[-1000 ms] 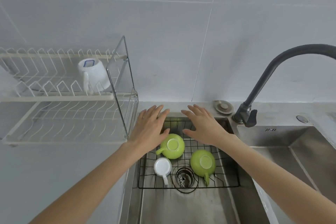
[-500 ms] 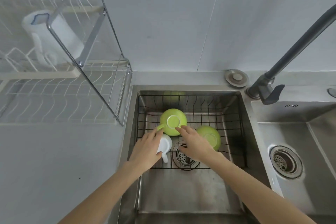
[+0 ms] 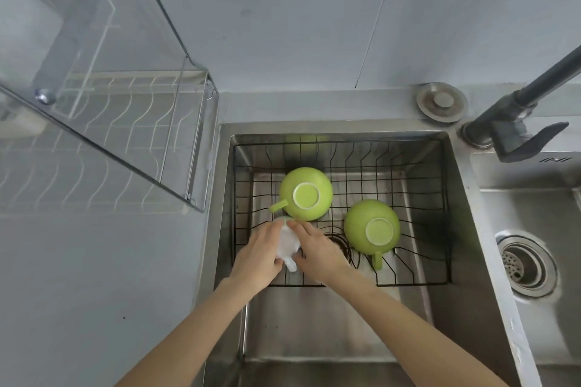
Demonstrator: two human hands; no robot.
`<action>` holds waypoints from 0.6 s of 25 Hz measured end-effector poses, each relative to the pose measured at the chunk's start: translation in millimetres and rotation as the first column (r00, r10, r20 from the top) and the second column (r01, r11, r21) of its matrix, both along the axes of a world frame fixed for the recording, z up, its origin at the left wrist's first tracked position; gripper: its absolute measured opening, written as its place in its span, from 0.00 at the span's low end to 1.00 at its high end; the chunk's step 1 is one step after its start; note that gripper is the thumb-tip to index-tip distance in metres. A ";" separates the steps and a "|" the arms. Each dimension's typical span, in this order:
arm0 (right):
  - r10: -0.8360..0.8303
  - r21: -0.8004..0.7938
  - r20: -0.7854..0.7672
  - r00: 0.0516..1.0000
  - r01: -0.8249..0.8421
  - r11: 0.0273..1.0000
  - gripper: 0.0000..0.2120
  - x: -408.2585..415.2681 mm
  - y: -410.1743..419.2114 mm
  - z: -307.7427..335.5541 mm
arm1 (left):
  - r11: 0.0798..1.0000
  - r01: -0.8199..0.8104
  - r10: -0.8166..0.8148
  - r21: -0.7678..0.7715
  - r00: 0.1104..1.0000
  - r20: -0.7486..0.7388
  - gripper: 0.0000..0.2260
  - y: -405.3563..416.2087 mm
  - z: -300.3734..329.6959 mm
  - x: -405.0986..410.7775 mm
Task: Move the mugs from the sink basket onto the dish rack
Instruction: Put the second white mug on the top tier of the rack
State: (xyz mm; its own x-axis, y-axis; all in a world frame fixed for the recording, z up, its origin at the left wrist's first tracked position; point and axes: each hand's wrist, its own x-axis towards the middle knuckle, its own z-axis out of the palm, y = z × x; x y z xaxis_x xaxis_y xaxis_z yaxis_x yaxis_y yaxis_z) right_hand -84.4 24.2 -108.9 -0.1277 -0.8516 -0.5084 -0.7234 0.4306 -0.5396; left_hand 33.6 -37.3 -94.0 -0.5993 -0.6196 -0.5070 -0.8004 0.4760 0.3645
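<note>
Black wire sink basket (image 3: 418,273), two upturned green mugs (image 3: 306,193) (image 3: 372,226), one white mug (image 3: 287,245)

Left hand (image 3: 258,256) and right hand (image 3: 317,250) cupped close together, both forearms reaching forward.

You find nothing here that you can read. The only marking is a short row of dark strokes stamped on the steel ledge of the sink (image 3: 515,163), just below the tap (image 3: 515,132) near its back right corner, and it is too small and blurred for you to make out. The mugs, the wire basket, the dish rack and the wall tiles show you no letters, numbers or labels.
</note>
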 end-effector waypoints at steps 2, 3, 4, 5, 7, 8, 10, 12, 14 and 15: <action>-0.019 -0.015 0.000 1.000 0.019 1.000 0.28 0.6 0.0 -2.9 | 1.000 0.011 -0.011 -0.017 1.000 0.002 0.29 0.4 -3.5 0.2; -0.023 -0.019 -0.008 1.000 0.023 1.000 0.28 0.6 0.7 -3.4 | 1.000 0.014 -0.014 -0.028 1.000 -0.003 0.29 0.6 -4.1 0.6; -0.025 -0.020 -0.020 0.999 0.024 0.999 0.28 0.7 1.3 -4.0 | 0.999 0.012 -0.012 -0.037 1.000 -0.010 0.29 0.5 -4.0 0.8; -0.022 -0.019 -0.035 0.999 0.021 1.000 0.28 0.5 1.9 -3.7 | 0.999 0.007 -0.008 -0.043 1.000 -0.017 0.29 0.4 -3.3 1.0; -0.015 -0.019 -0.056 0.998 0.014 1.000 0.29 -0.4 3.4 -0.4 | 0.999 0.003 -0.005 -0.047 0.999 -0.038 0.28 0.5 -0.1 1.9; -0.018 -0.024 -0.054 0.998 0.016 1.000 0.29 -1.2 4.6 2.2 | 0.999 0.007 -0.009 -0.045 0.999 -0.052 0.28 0.8 2.4 2.4; -0.030 -0.046 -0.028 0.999 0.028 0.999 0.29 -3.2 9.9 10.1 | 0.998 0.039 -0.042 -0.039 0.996 -0.083 0.28 2.1 8.9 3.5; -0.040 -0.082 -0.028 0.999 0.037 0.996 0.29 -5.3 17.3 22.0 | 0.995 0.094 -0.098 -0.046 0.989 -0.113 0.29 3.2 17.4 5.5; -0.047 -0.116 -0.048 0.998 0.042 0.992 0.29 -7.3 24.2 34.8 | 0.990 0.128 -0.134 -0.052 0.979 -0.156 0.29 4.2 28.8 7.7; -0.051 -0.138 -0.049 0.997 0.044 0.989 0.29 -8.0 27.4 41.1 | 0.989 0.133 -0.142 -0.060 0.973 -0.183 0.29 5.0 34.9 9.4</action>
State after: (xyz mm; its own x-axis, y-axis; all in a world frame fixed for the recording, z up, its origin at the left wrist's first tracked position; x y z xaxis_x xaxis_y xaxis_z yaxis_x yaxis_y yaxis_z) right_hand -92.4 51.6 -67.8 -0.1930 -0.9051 -0.3788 -0.7325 0.3898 -0.5581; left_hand 42.9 -32.4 -59.1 -0.7617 -0.5449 -0.3505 -0.6460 0.5971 0.4755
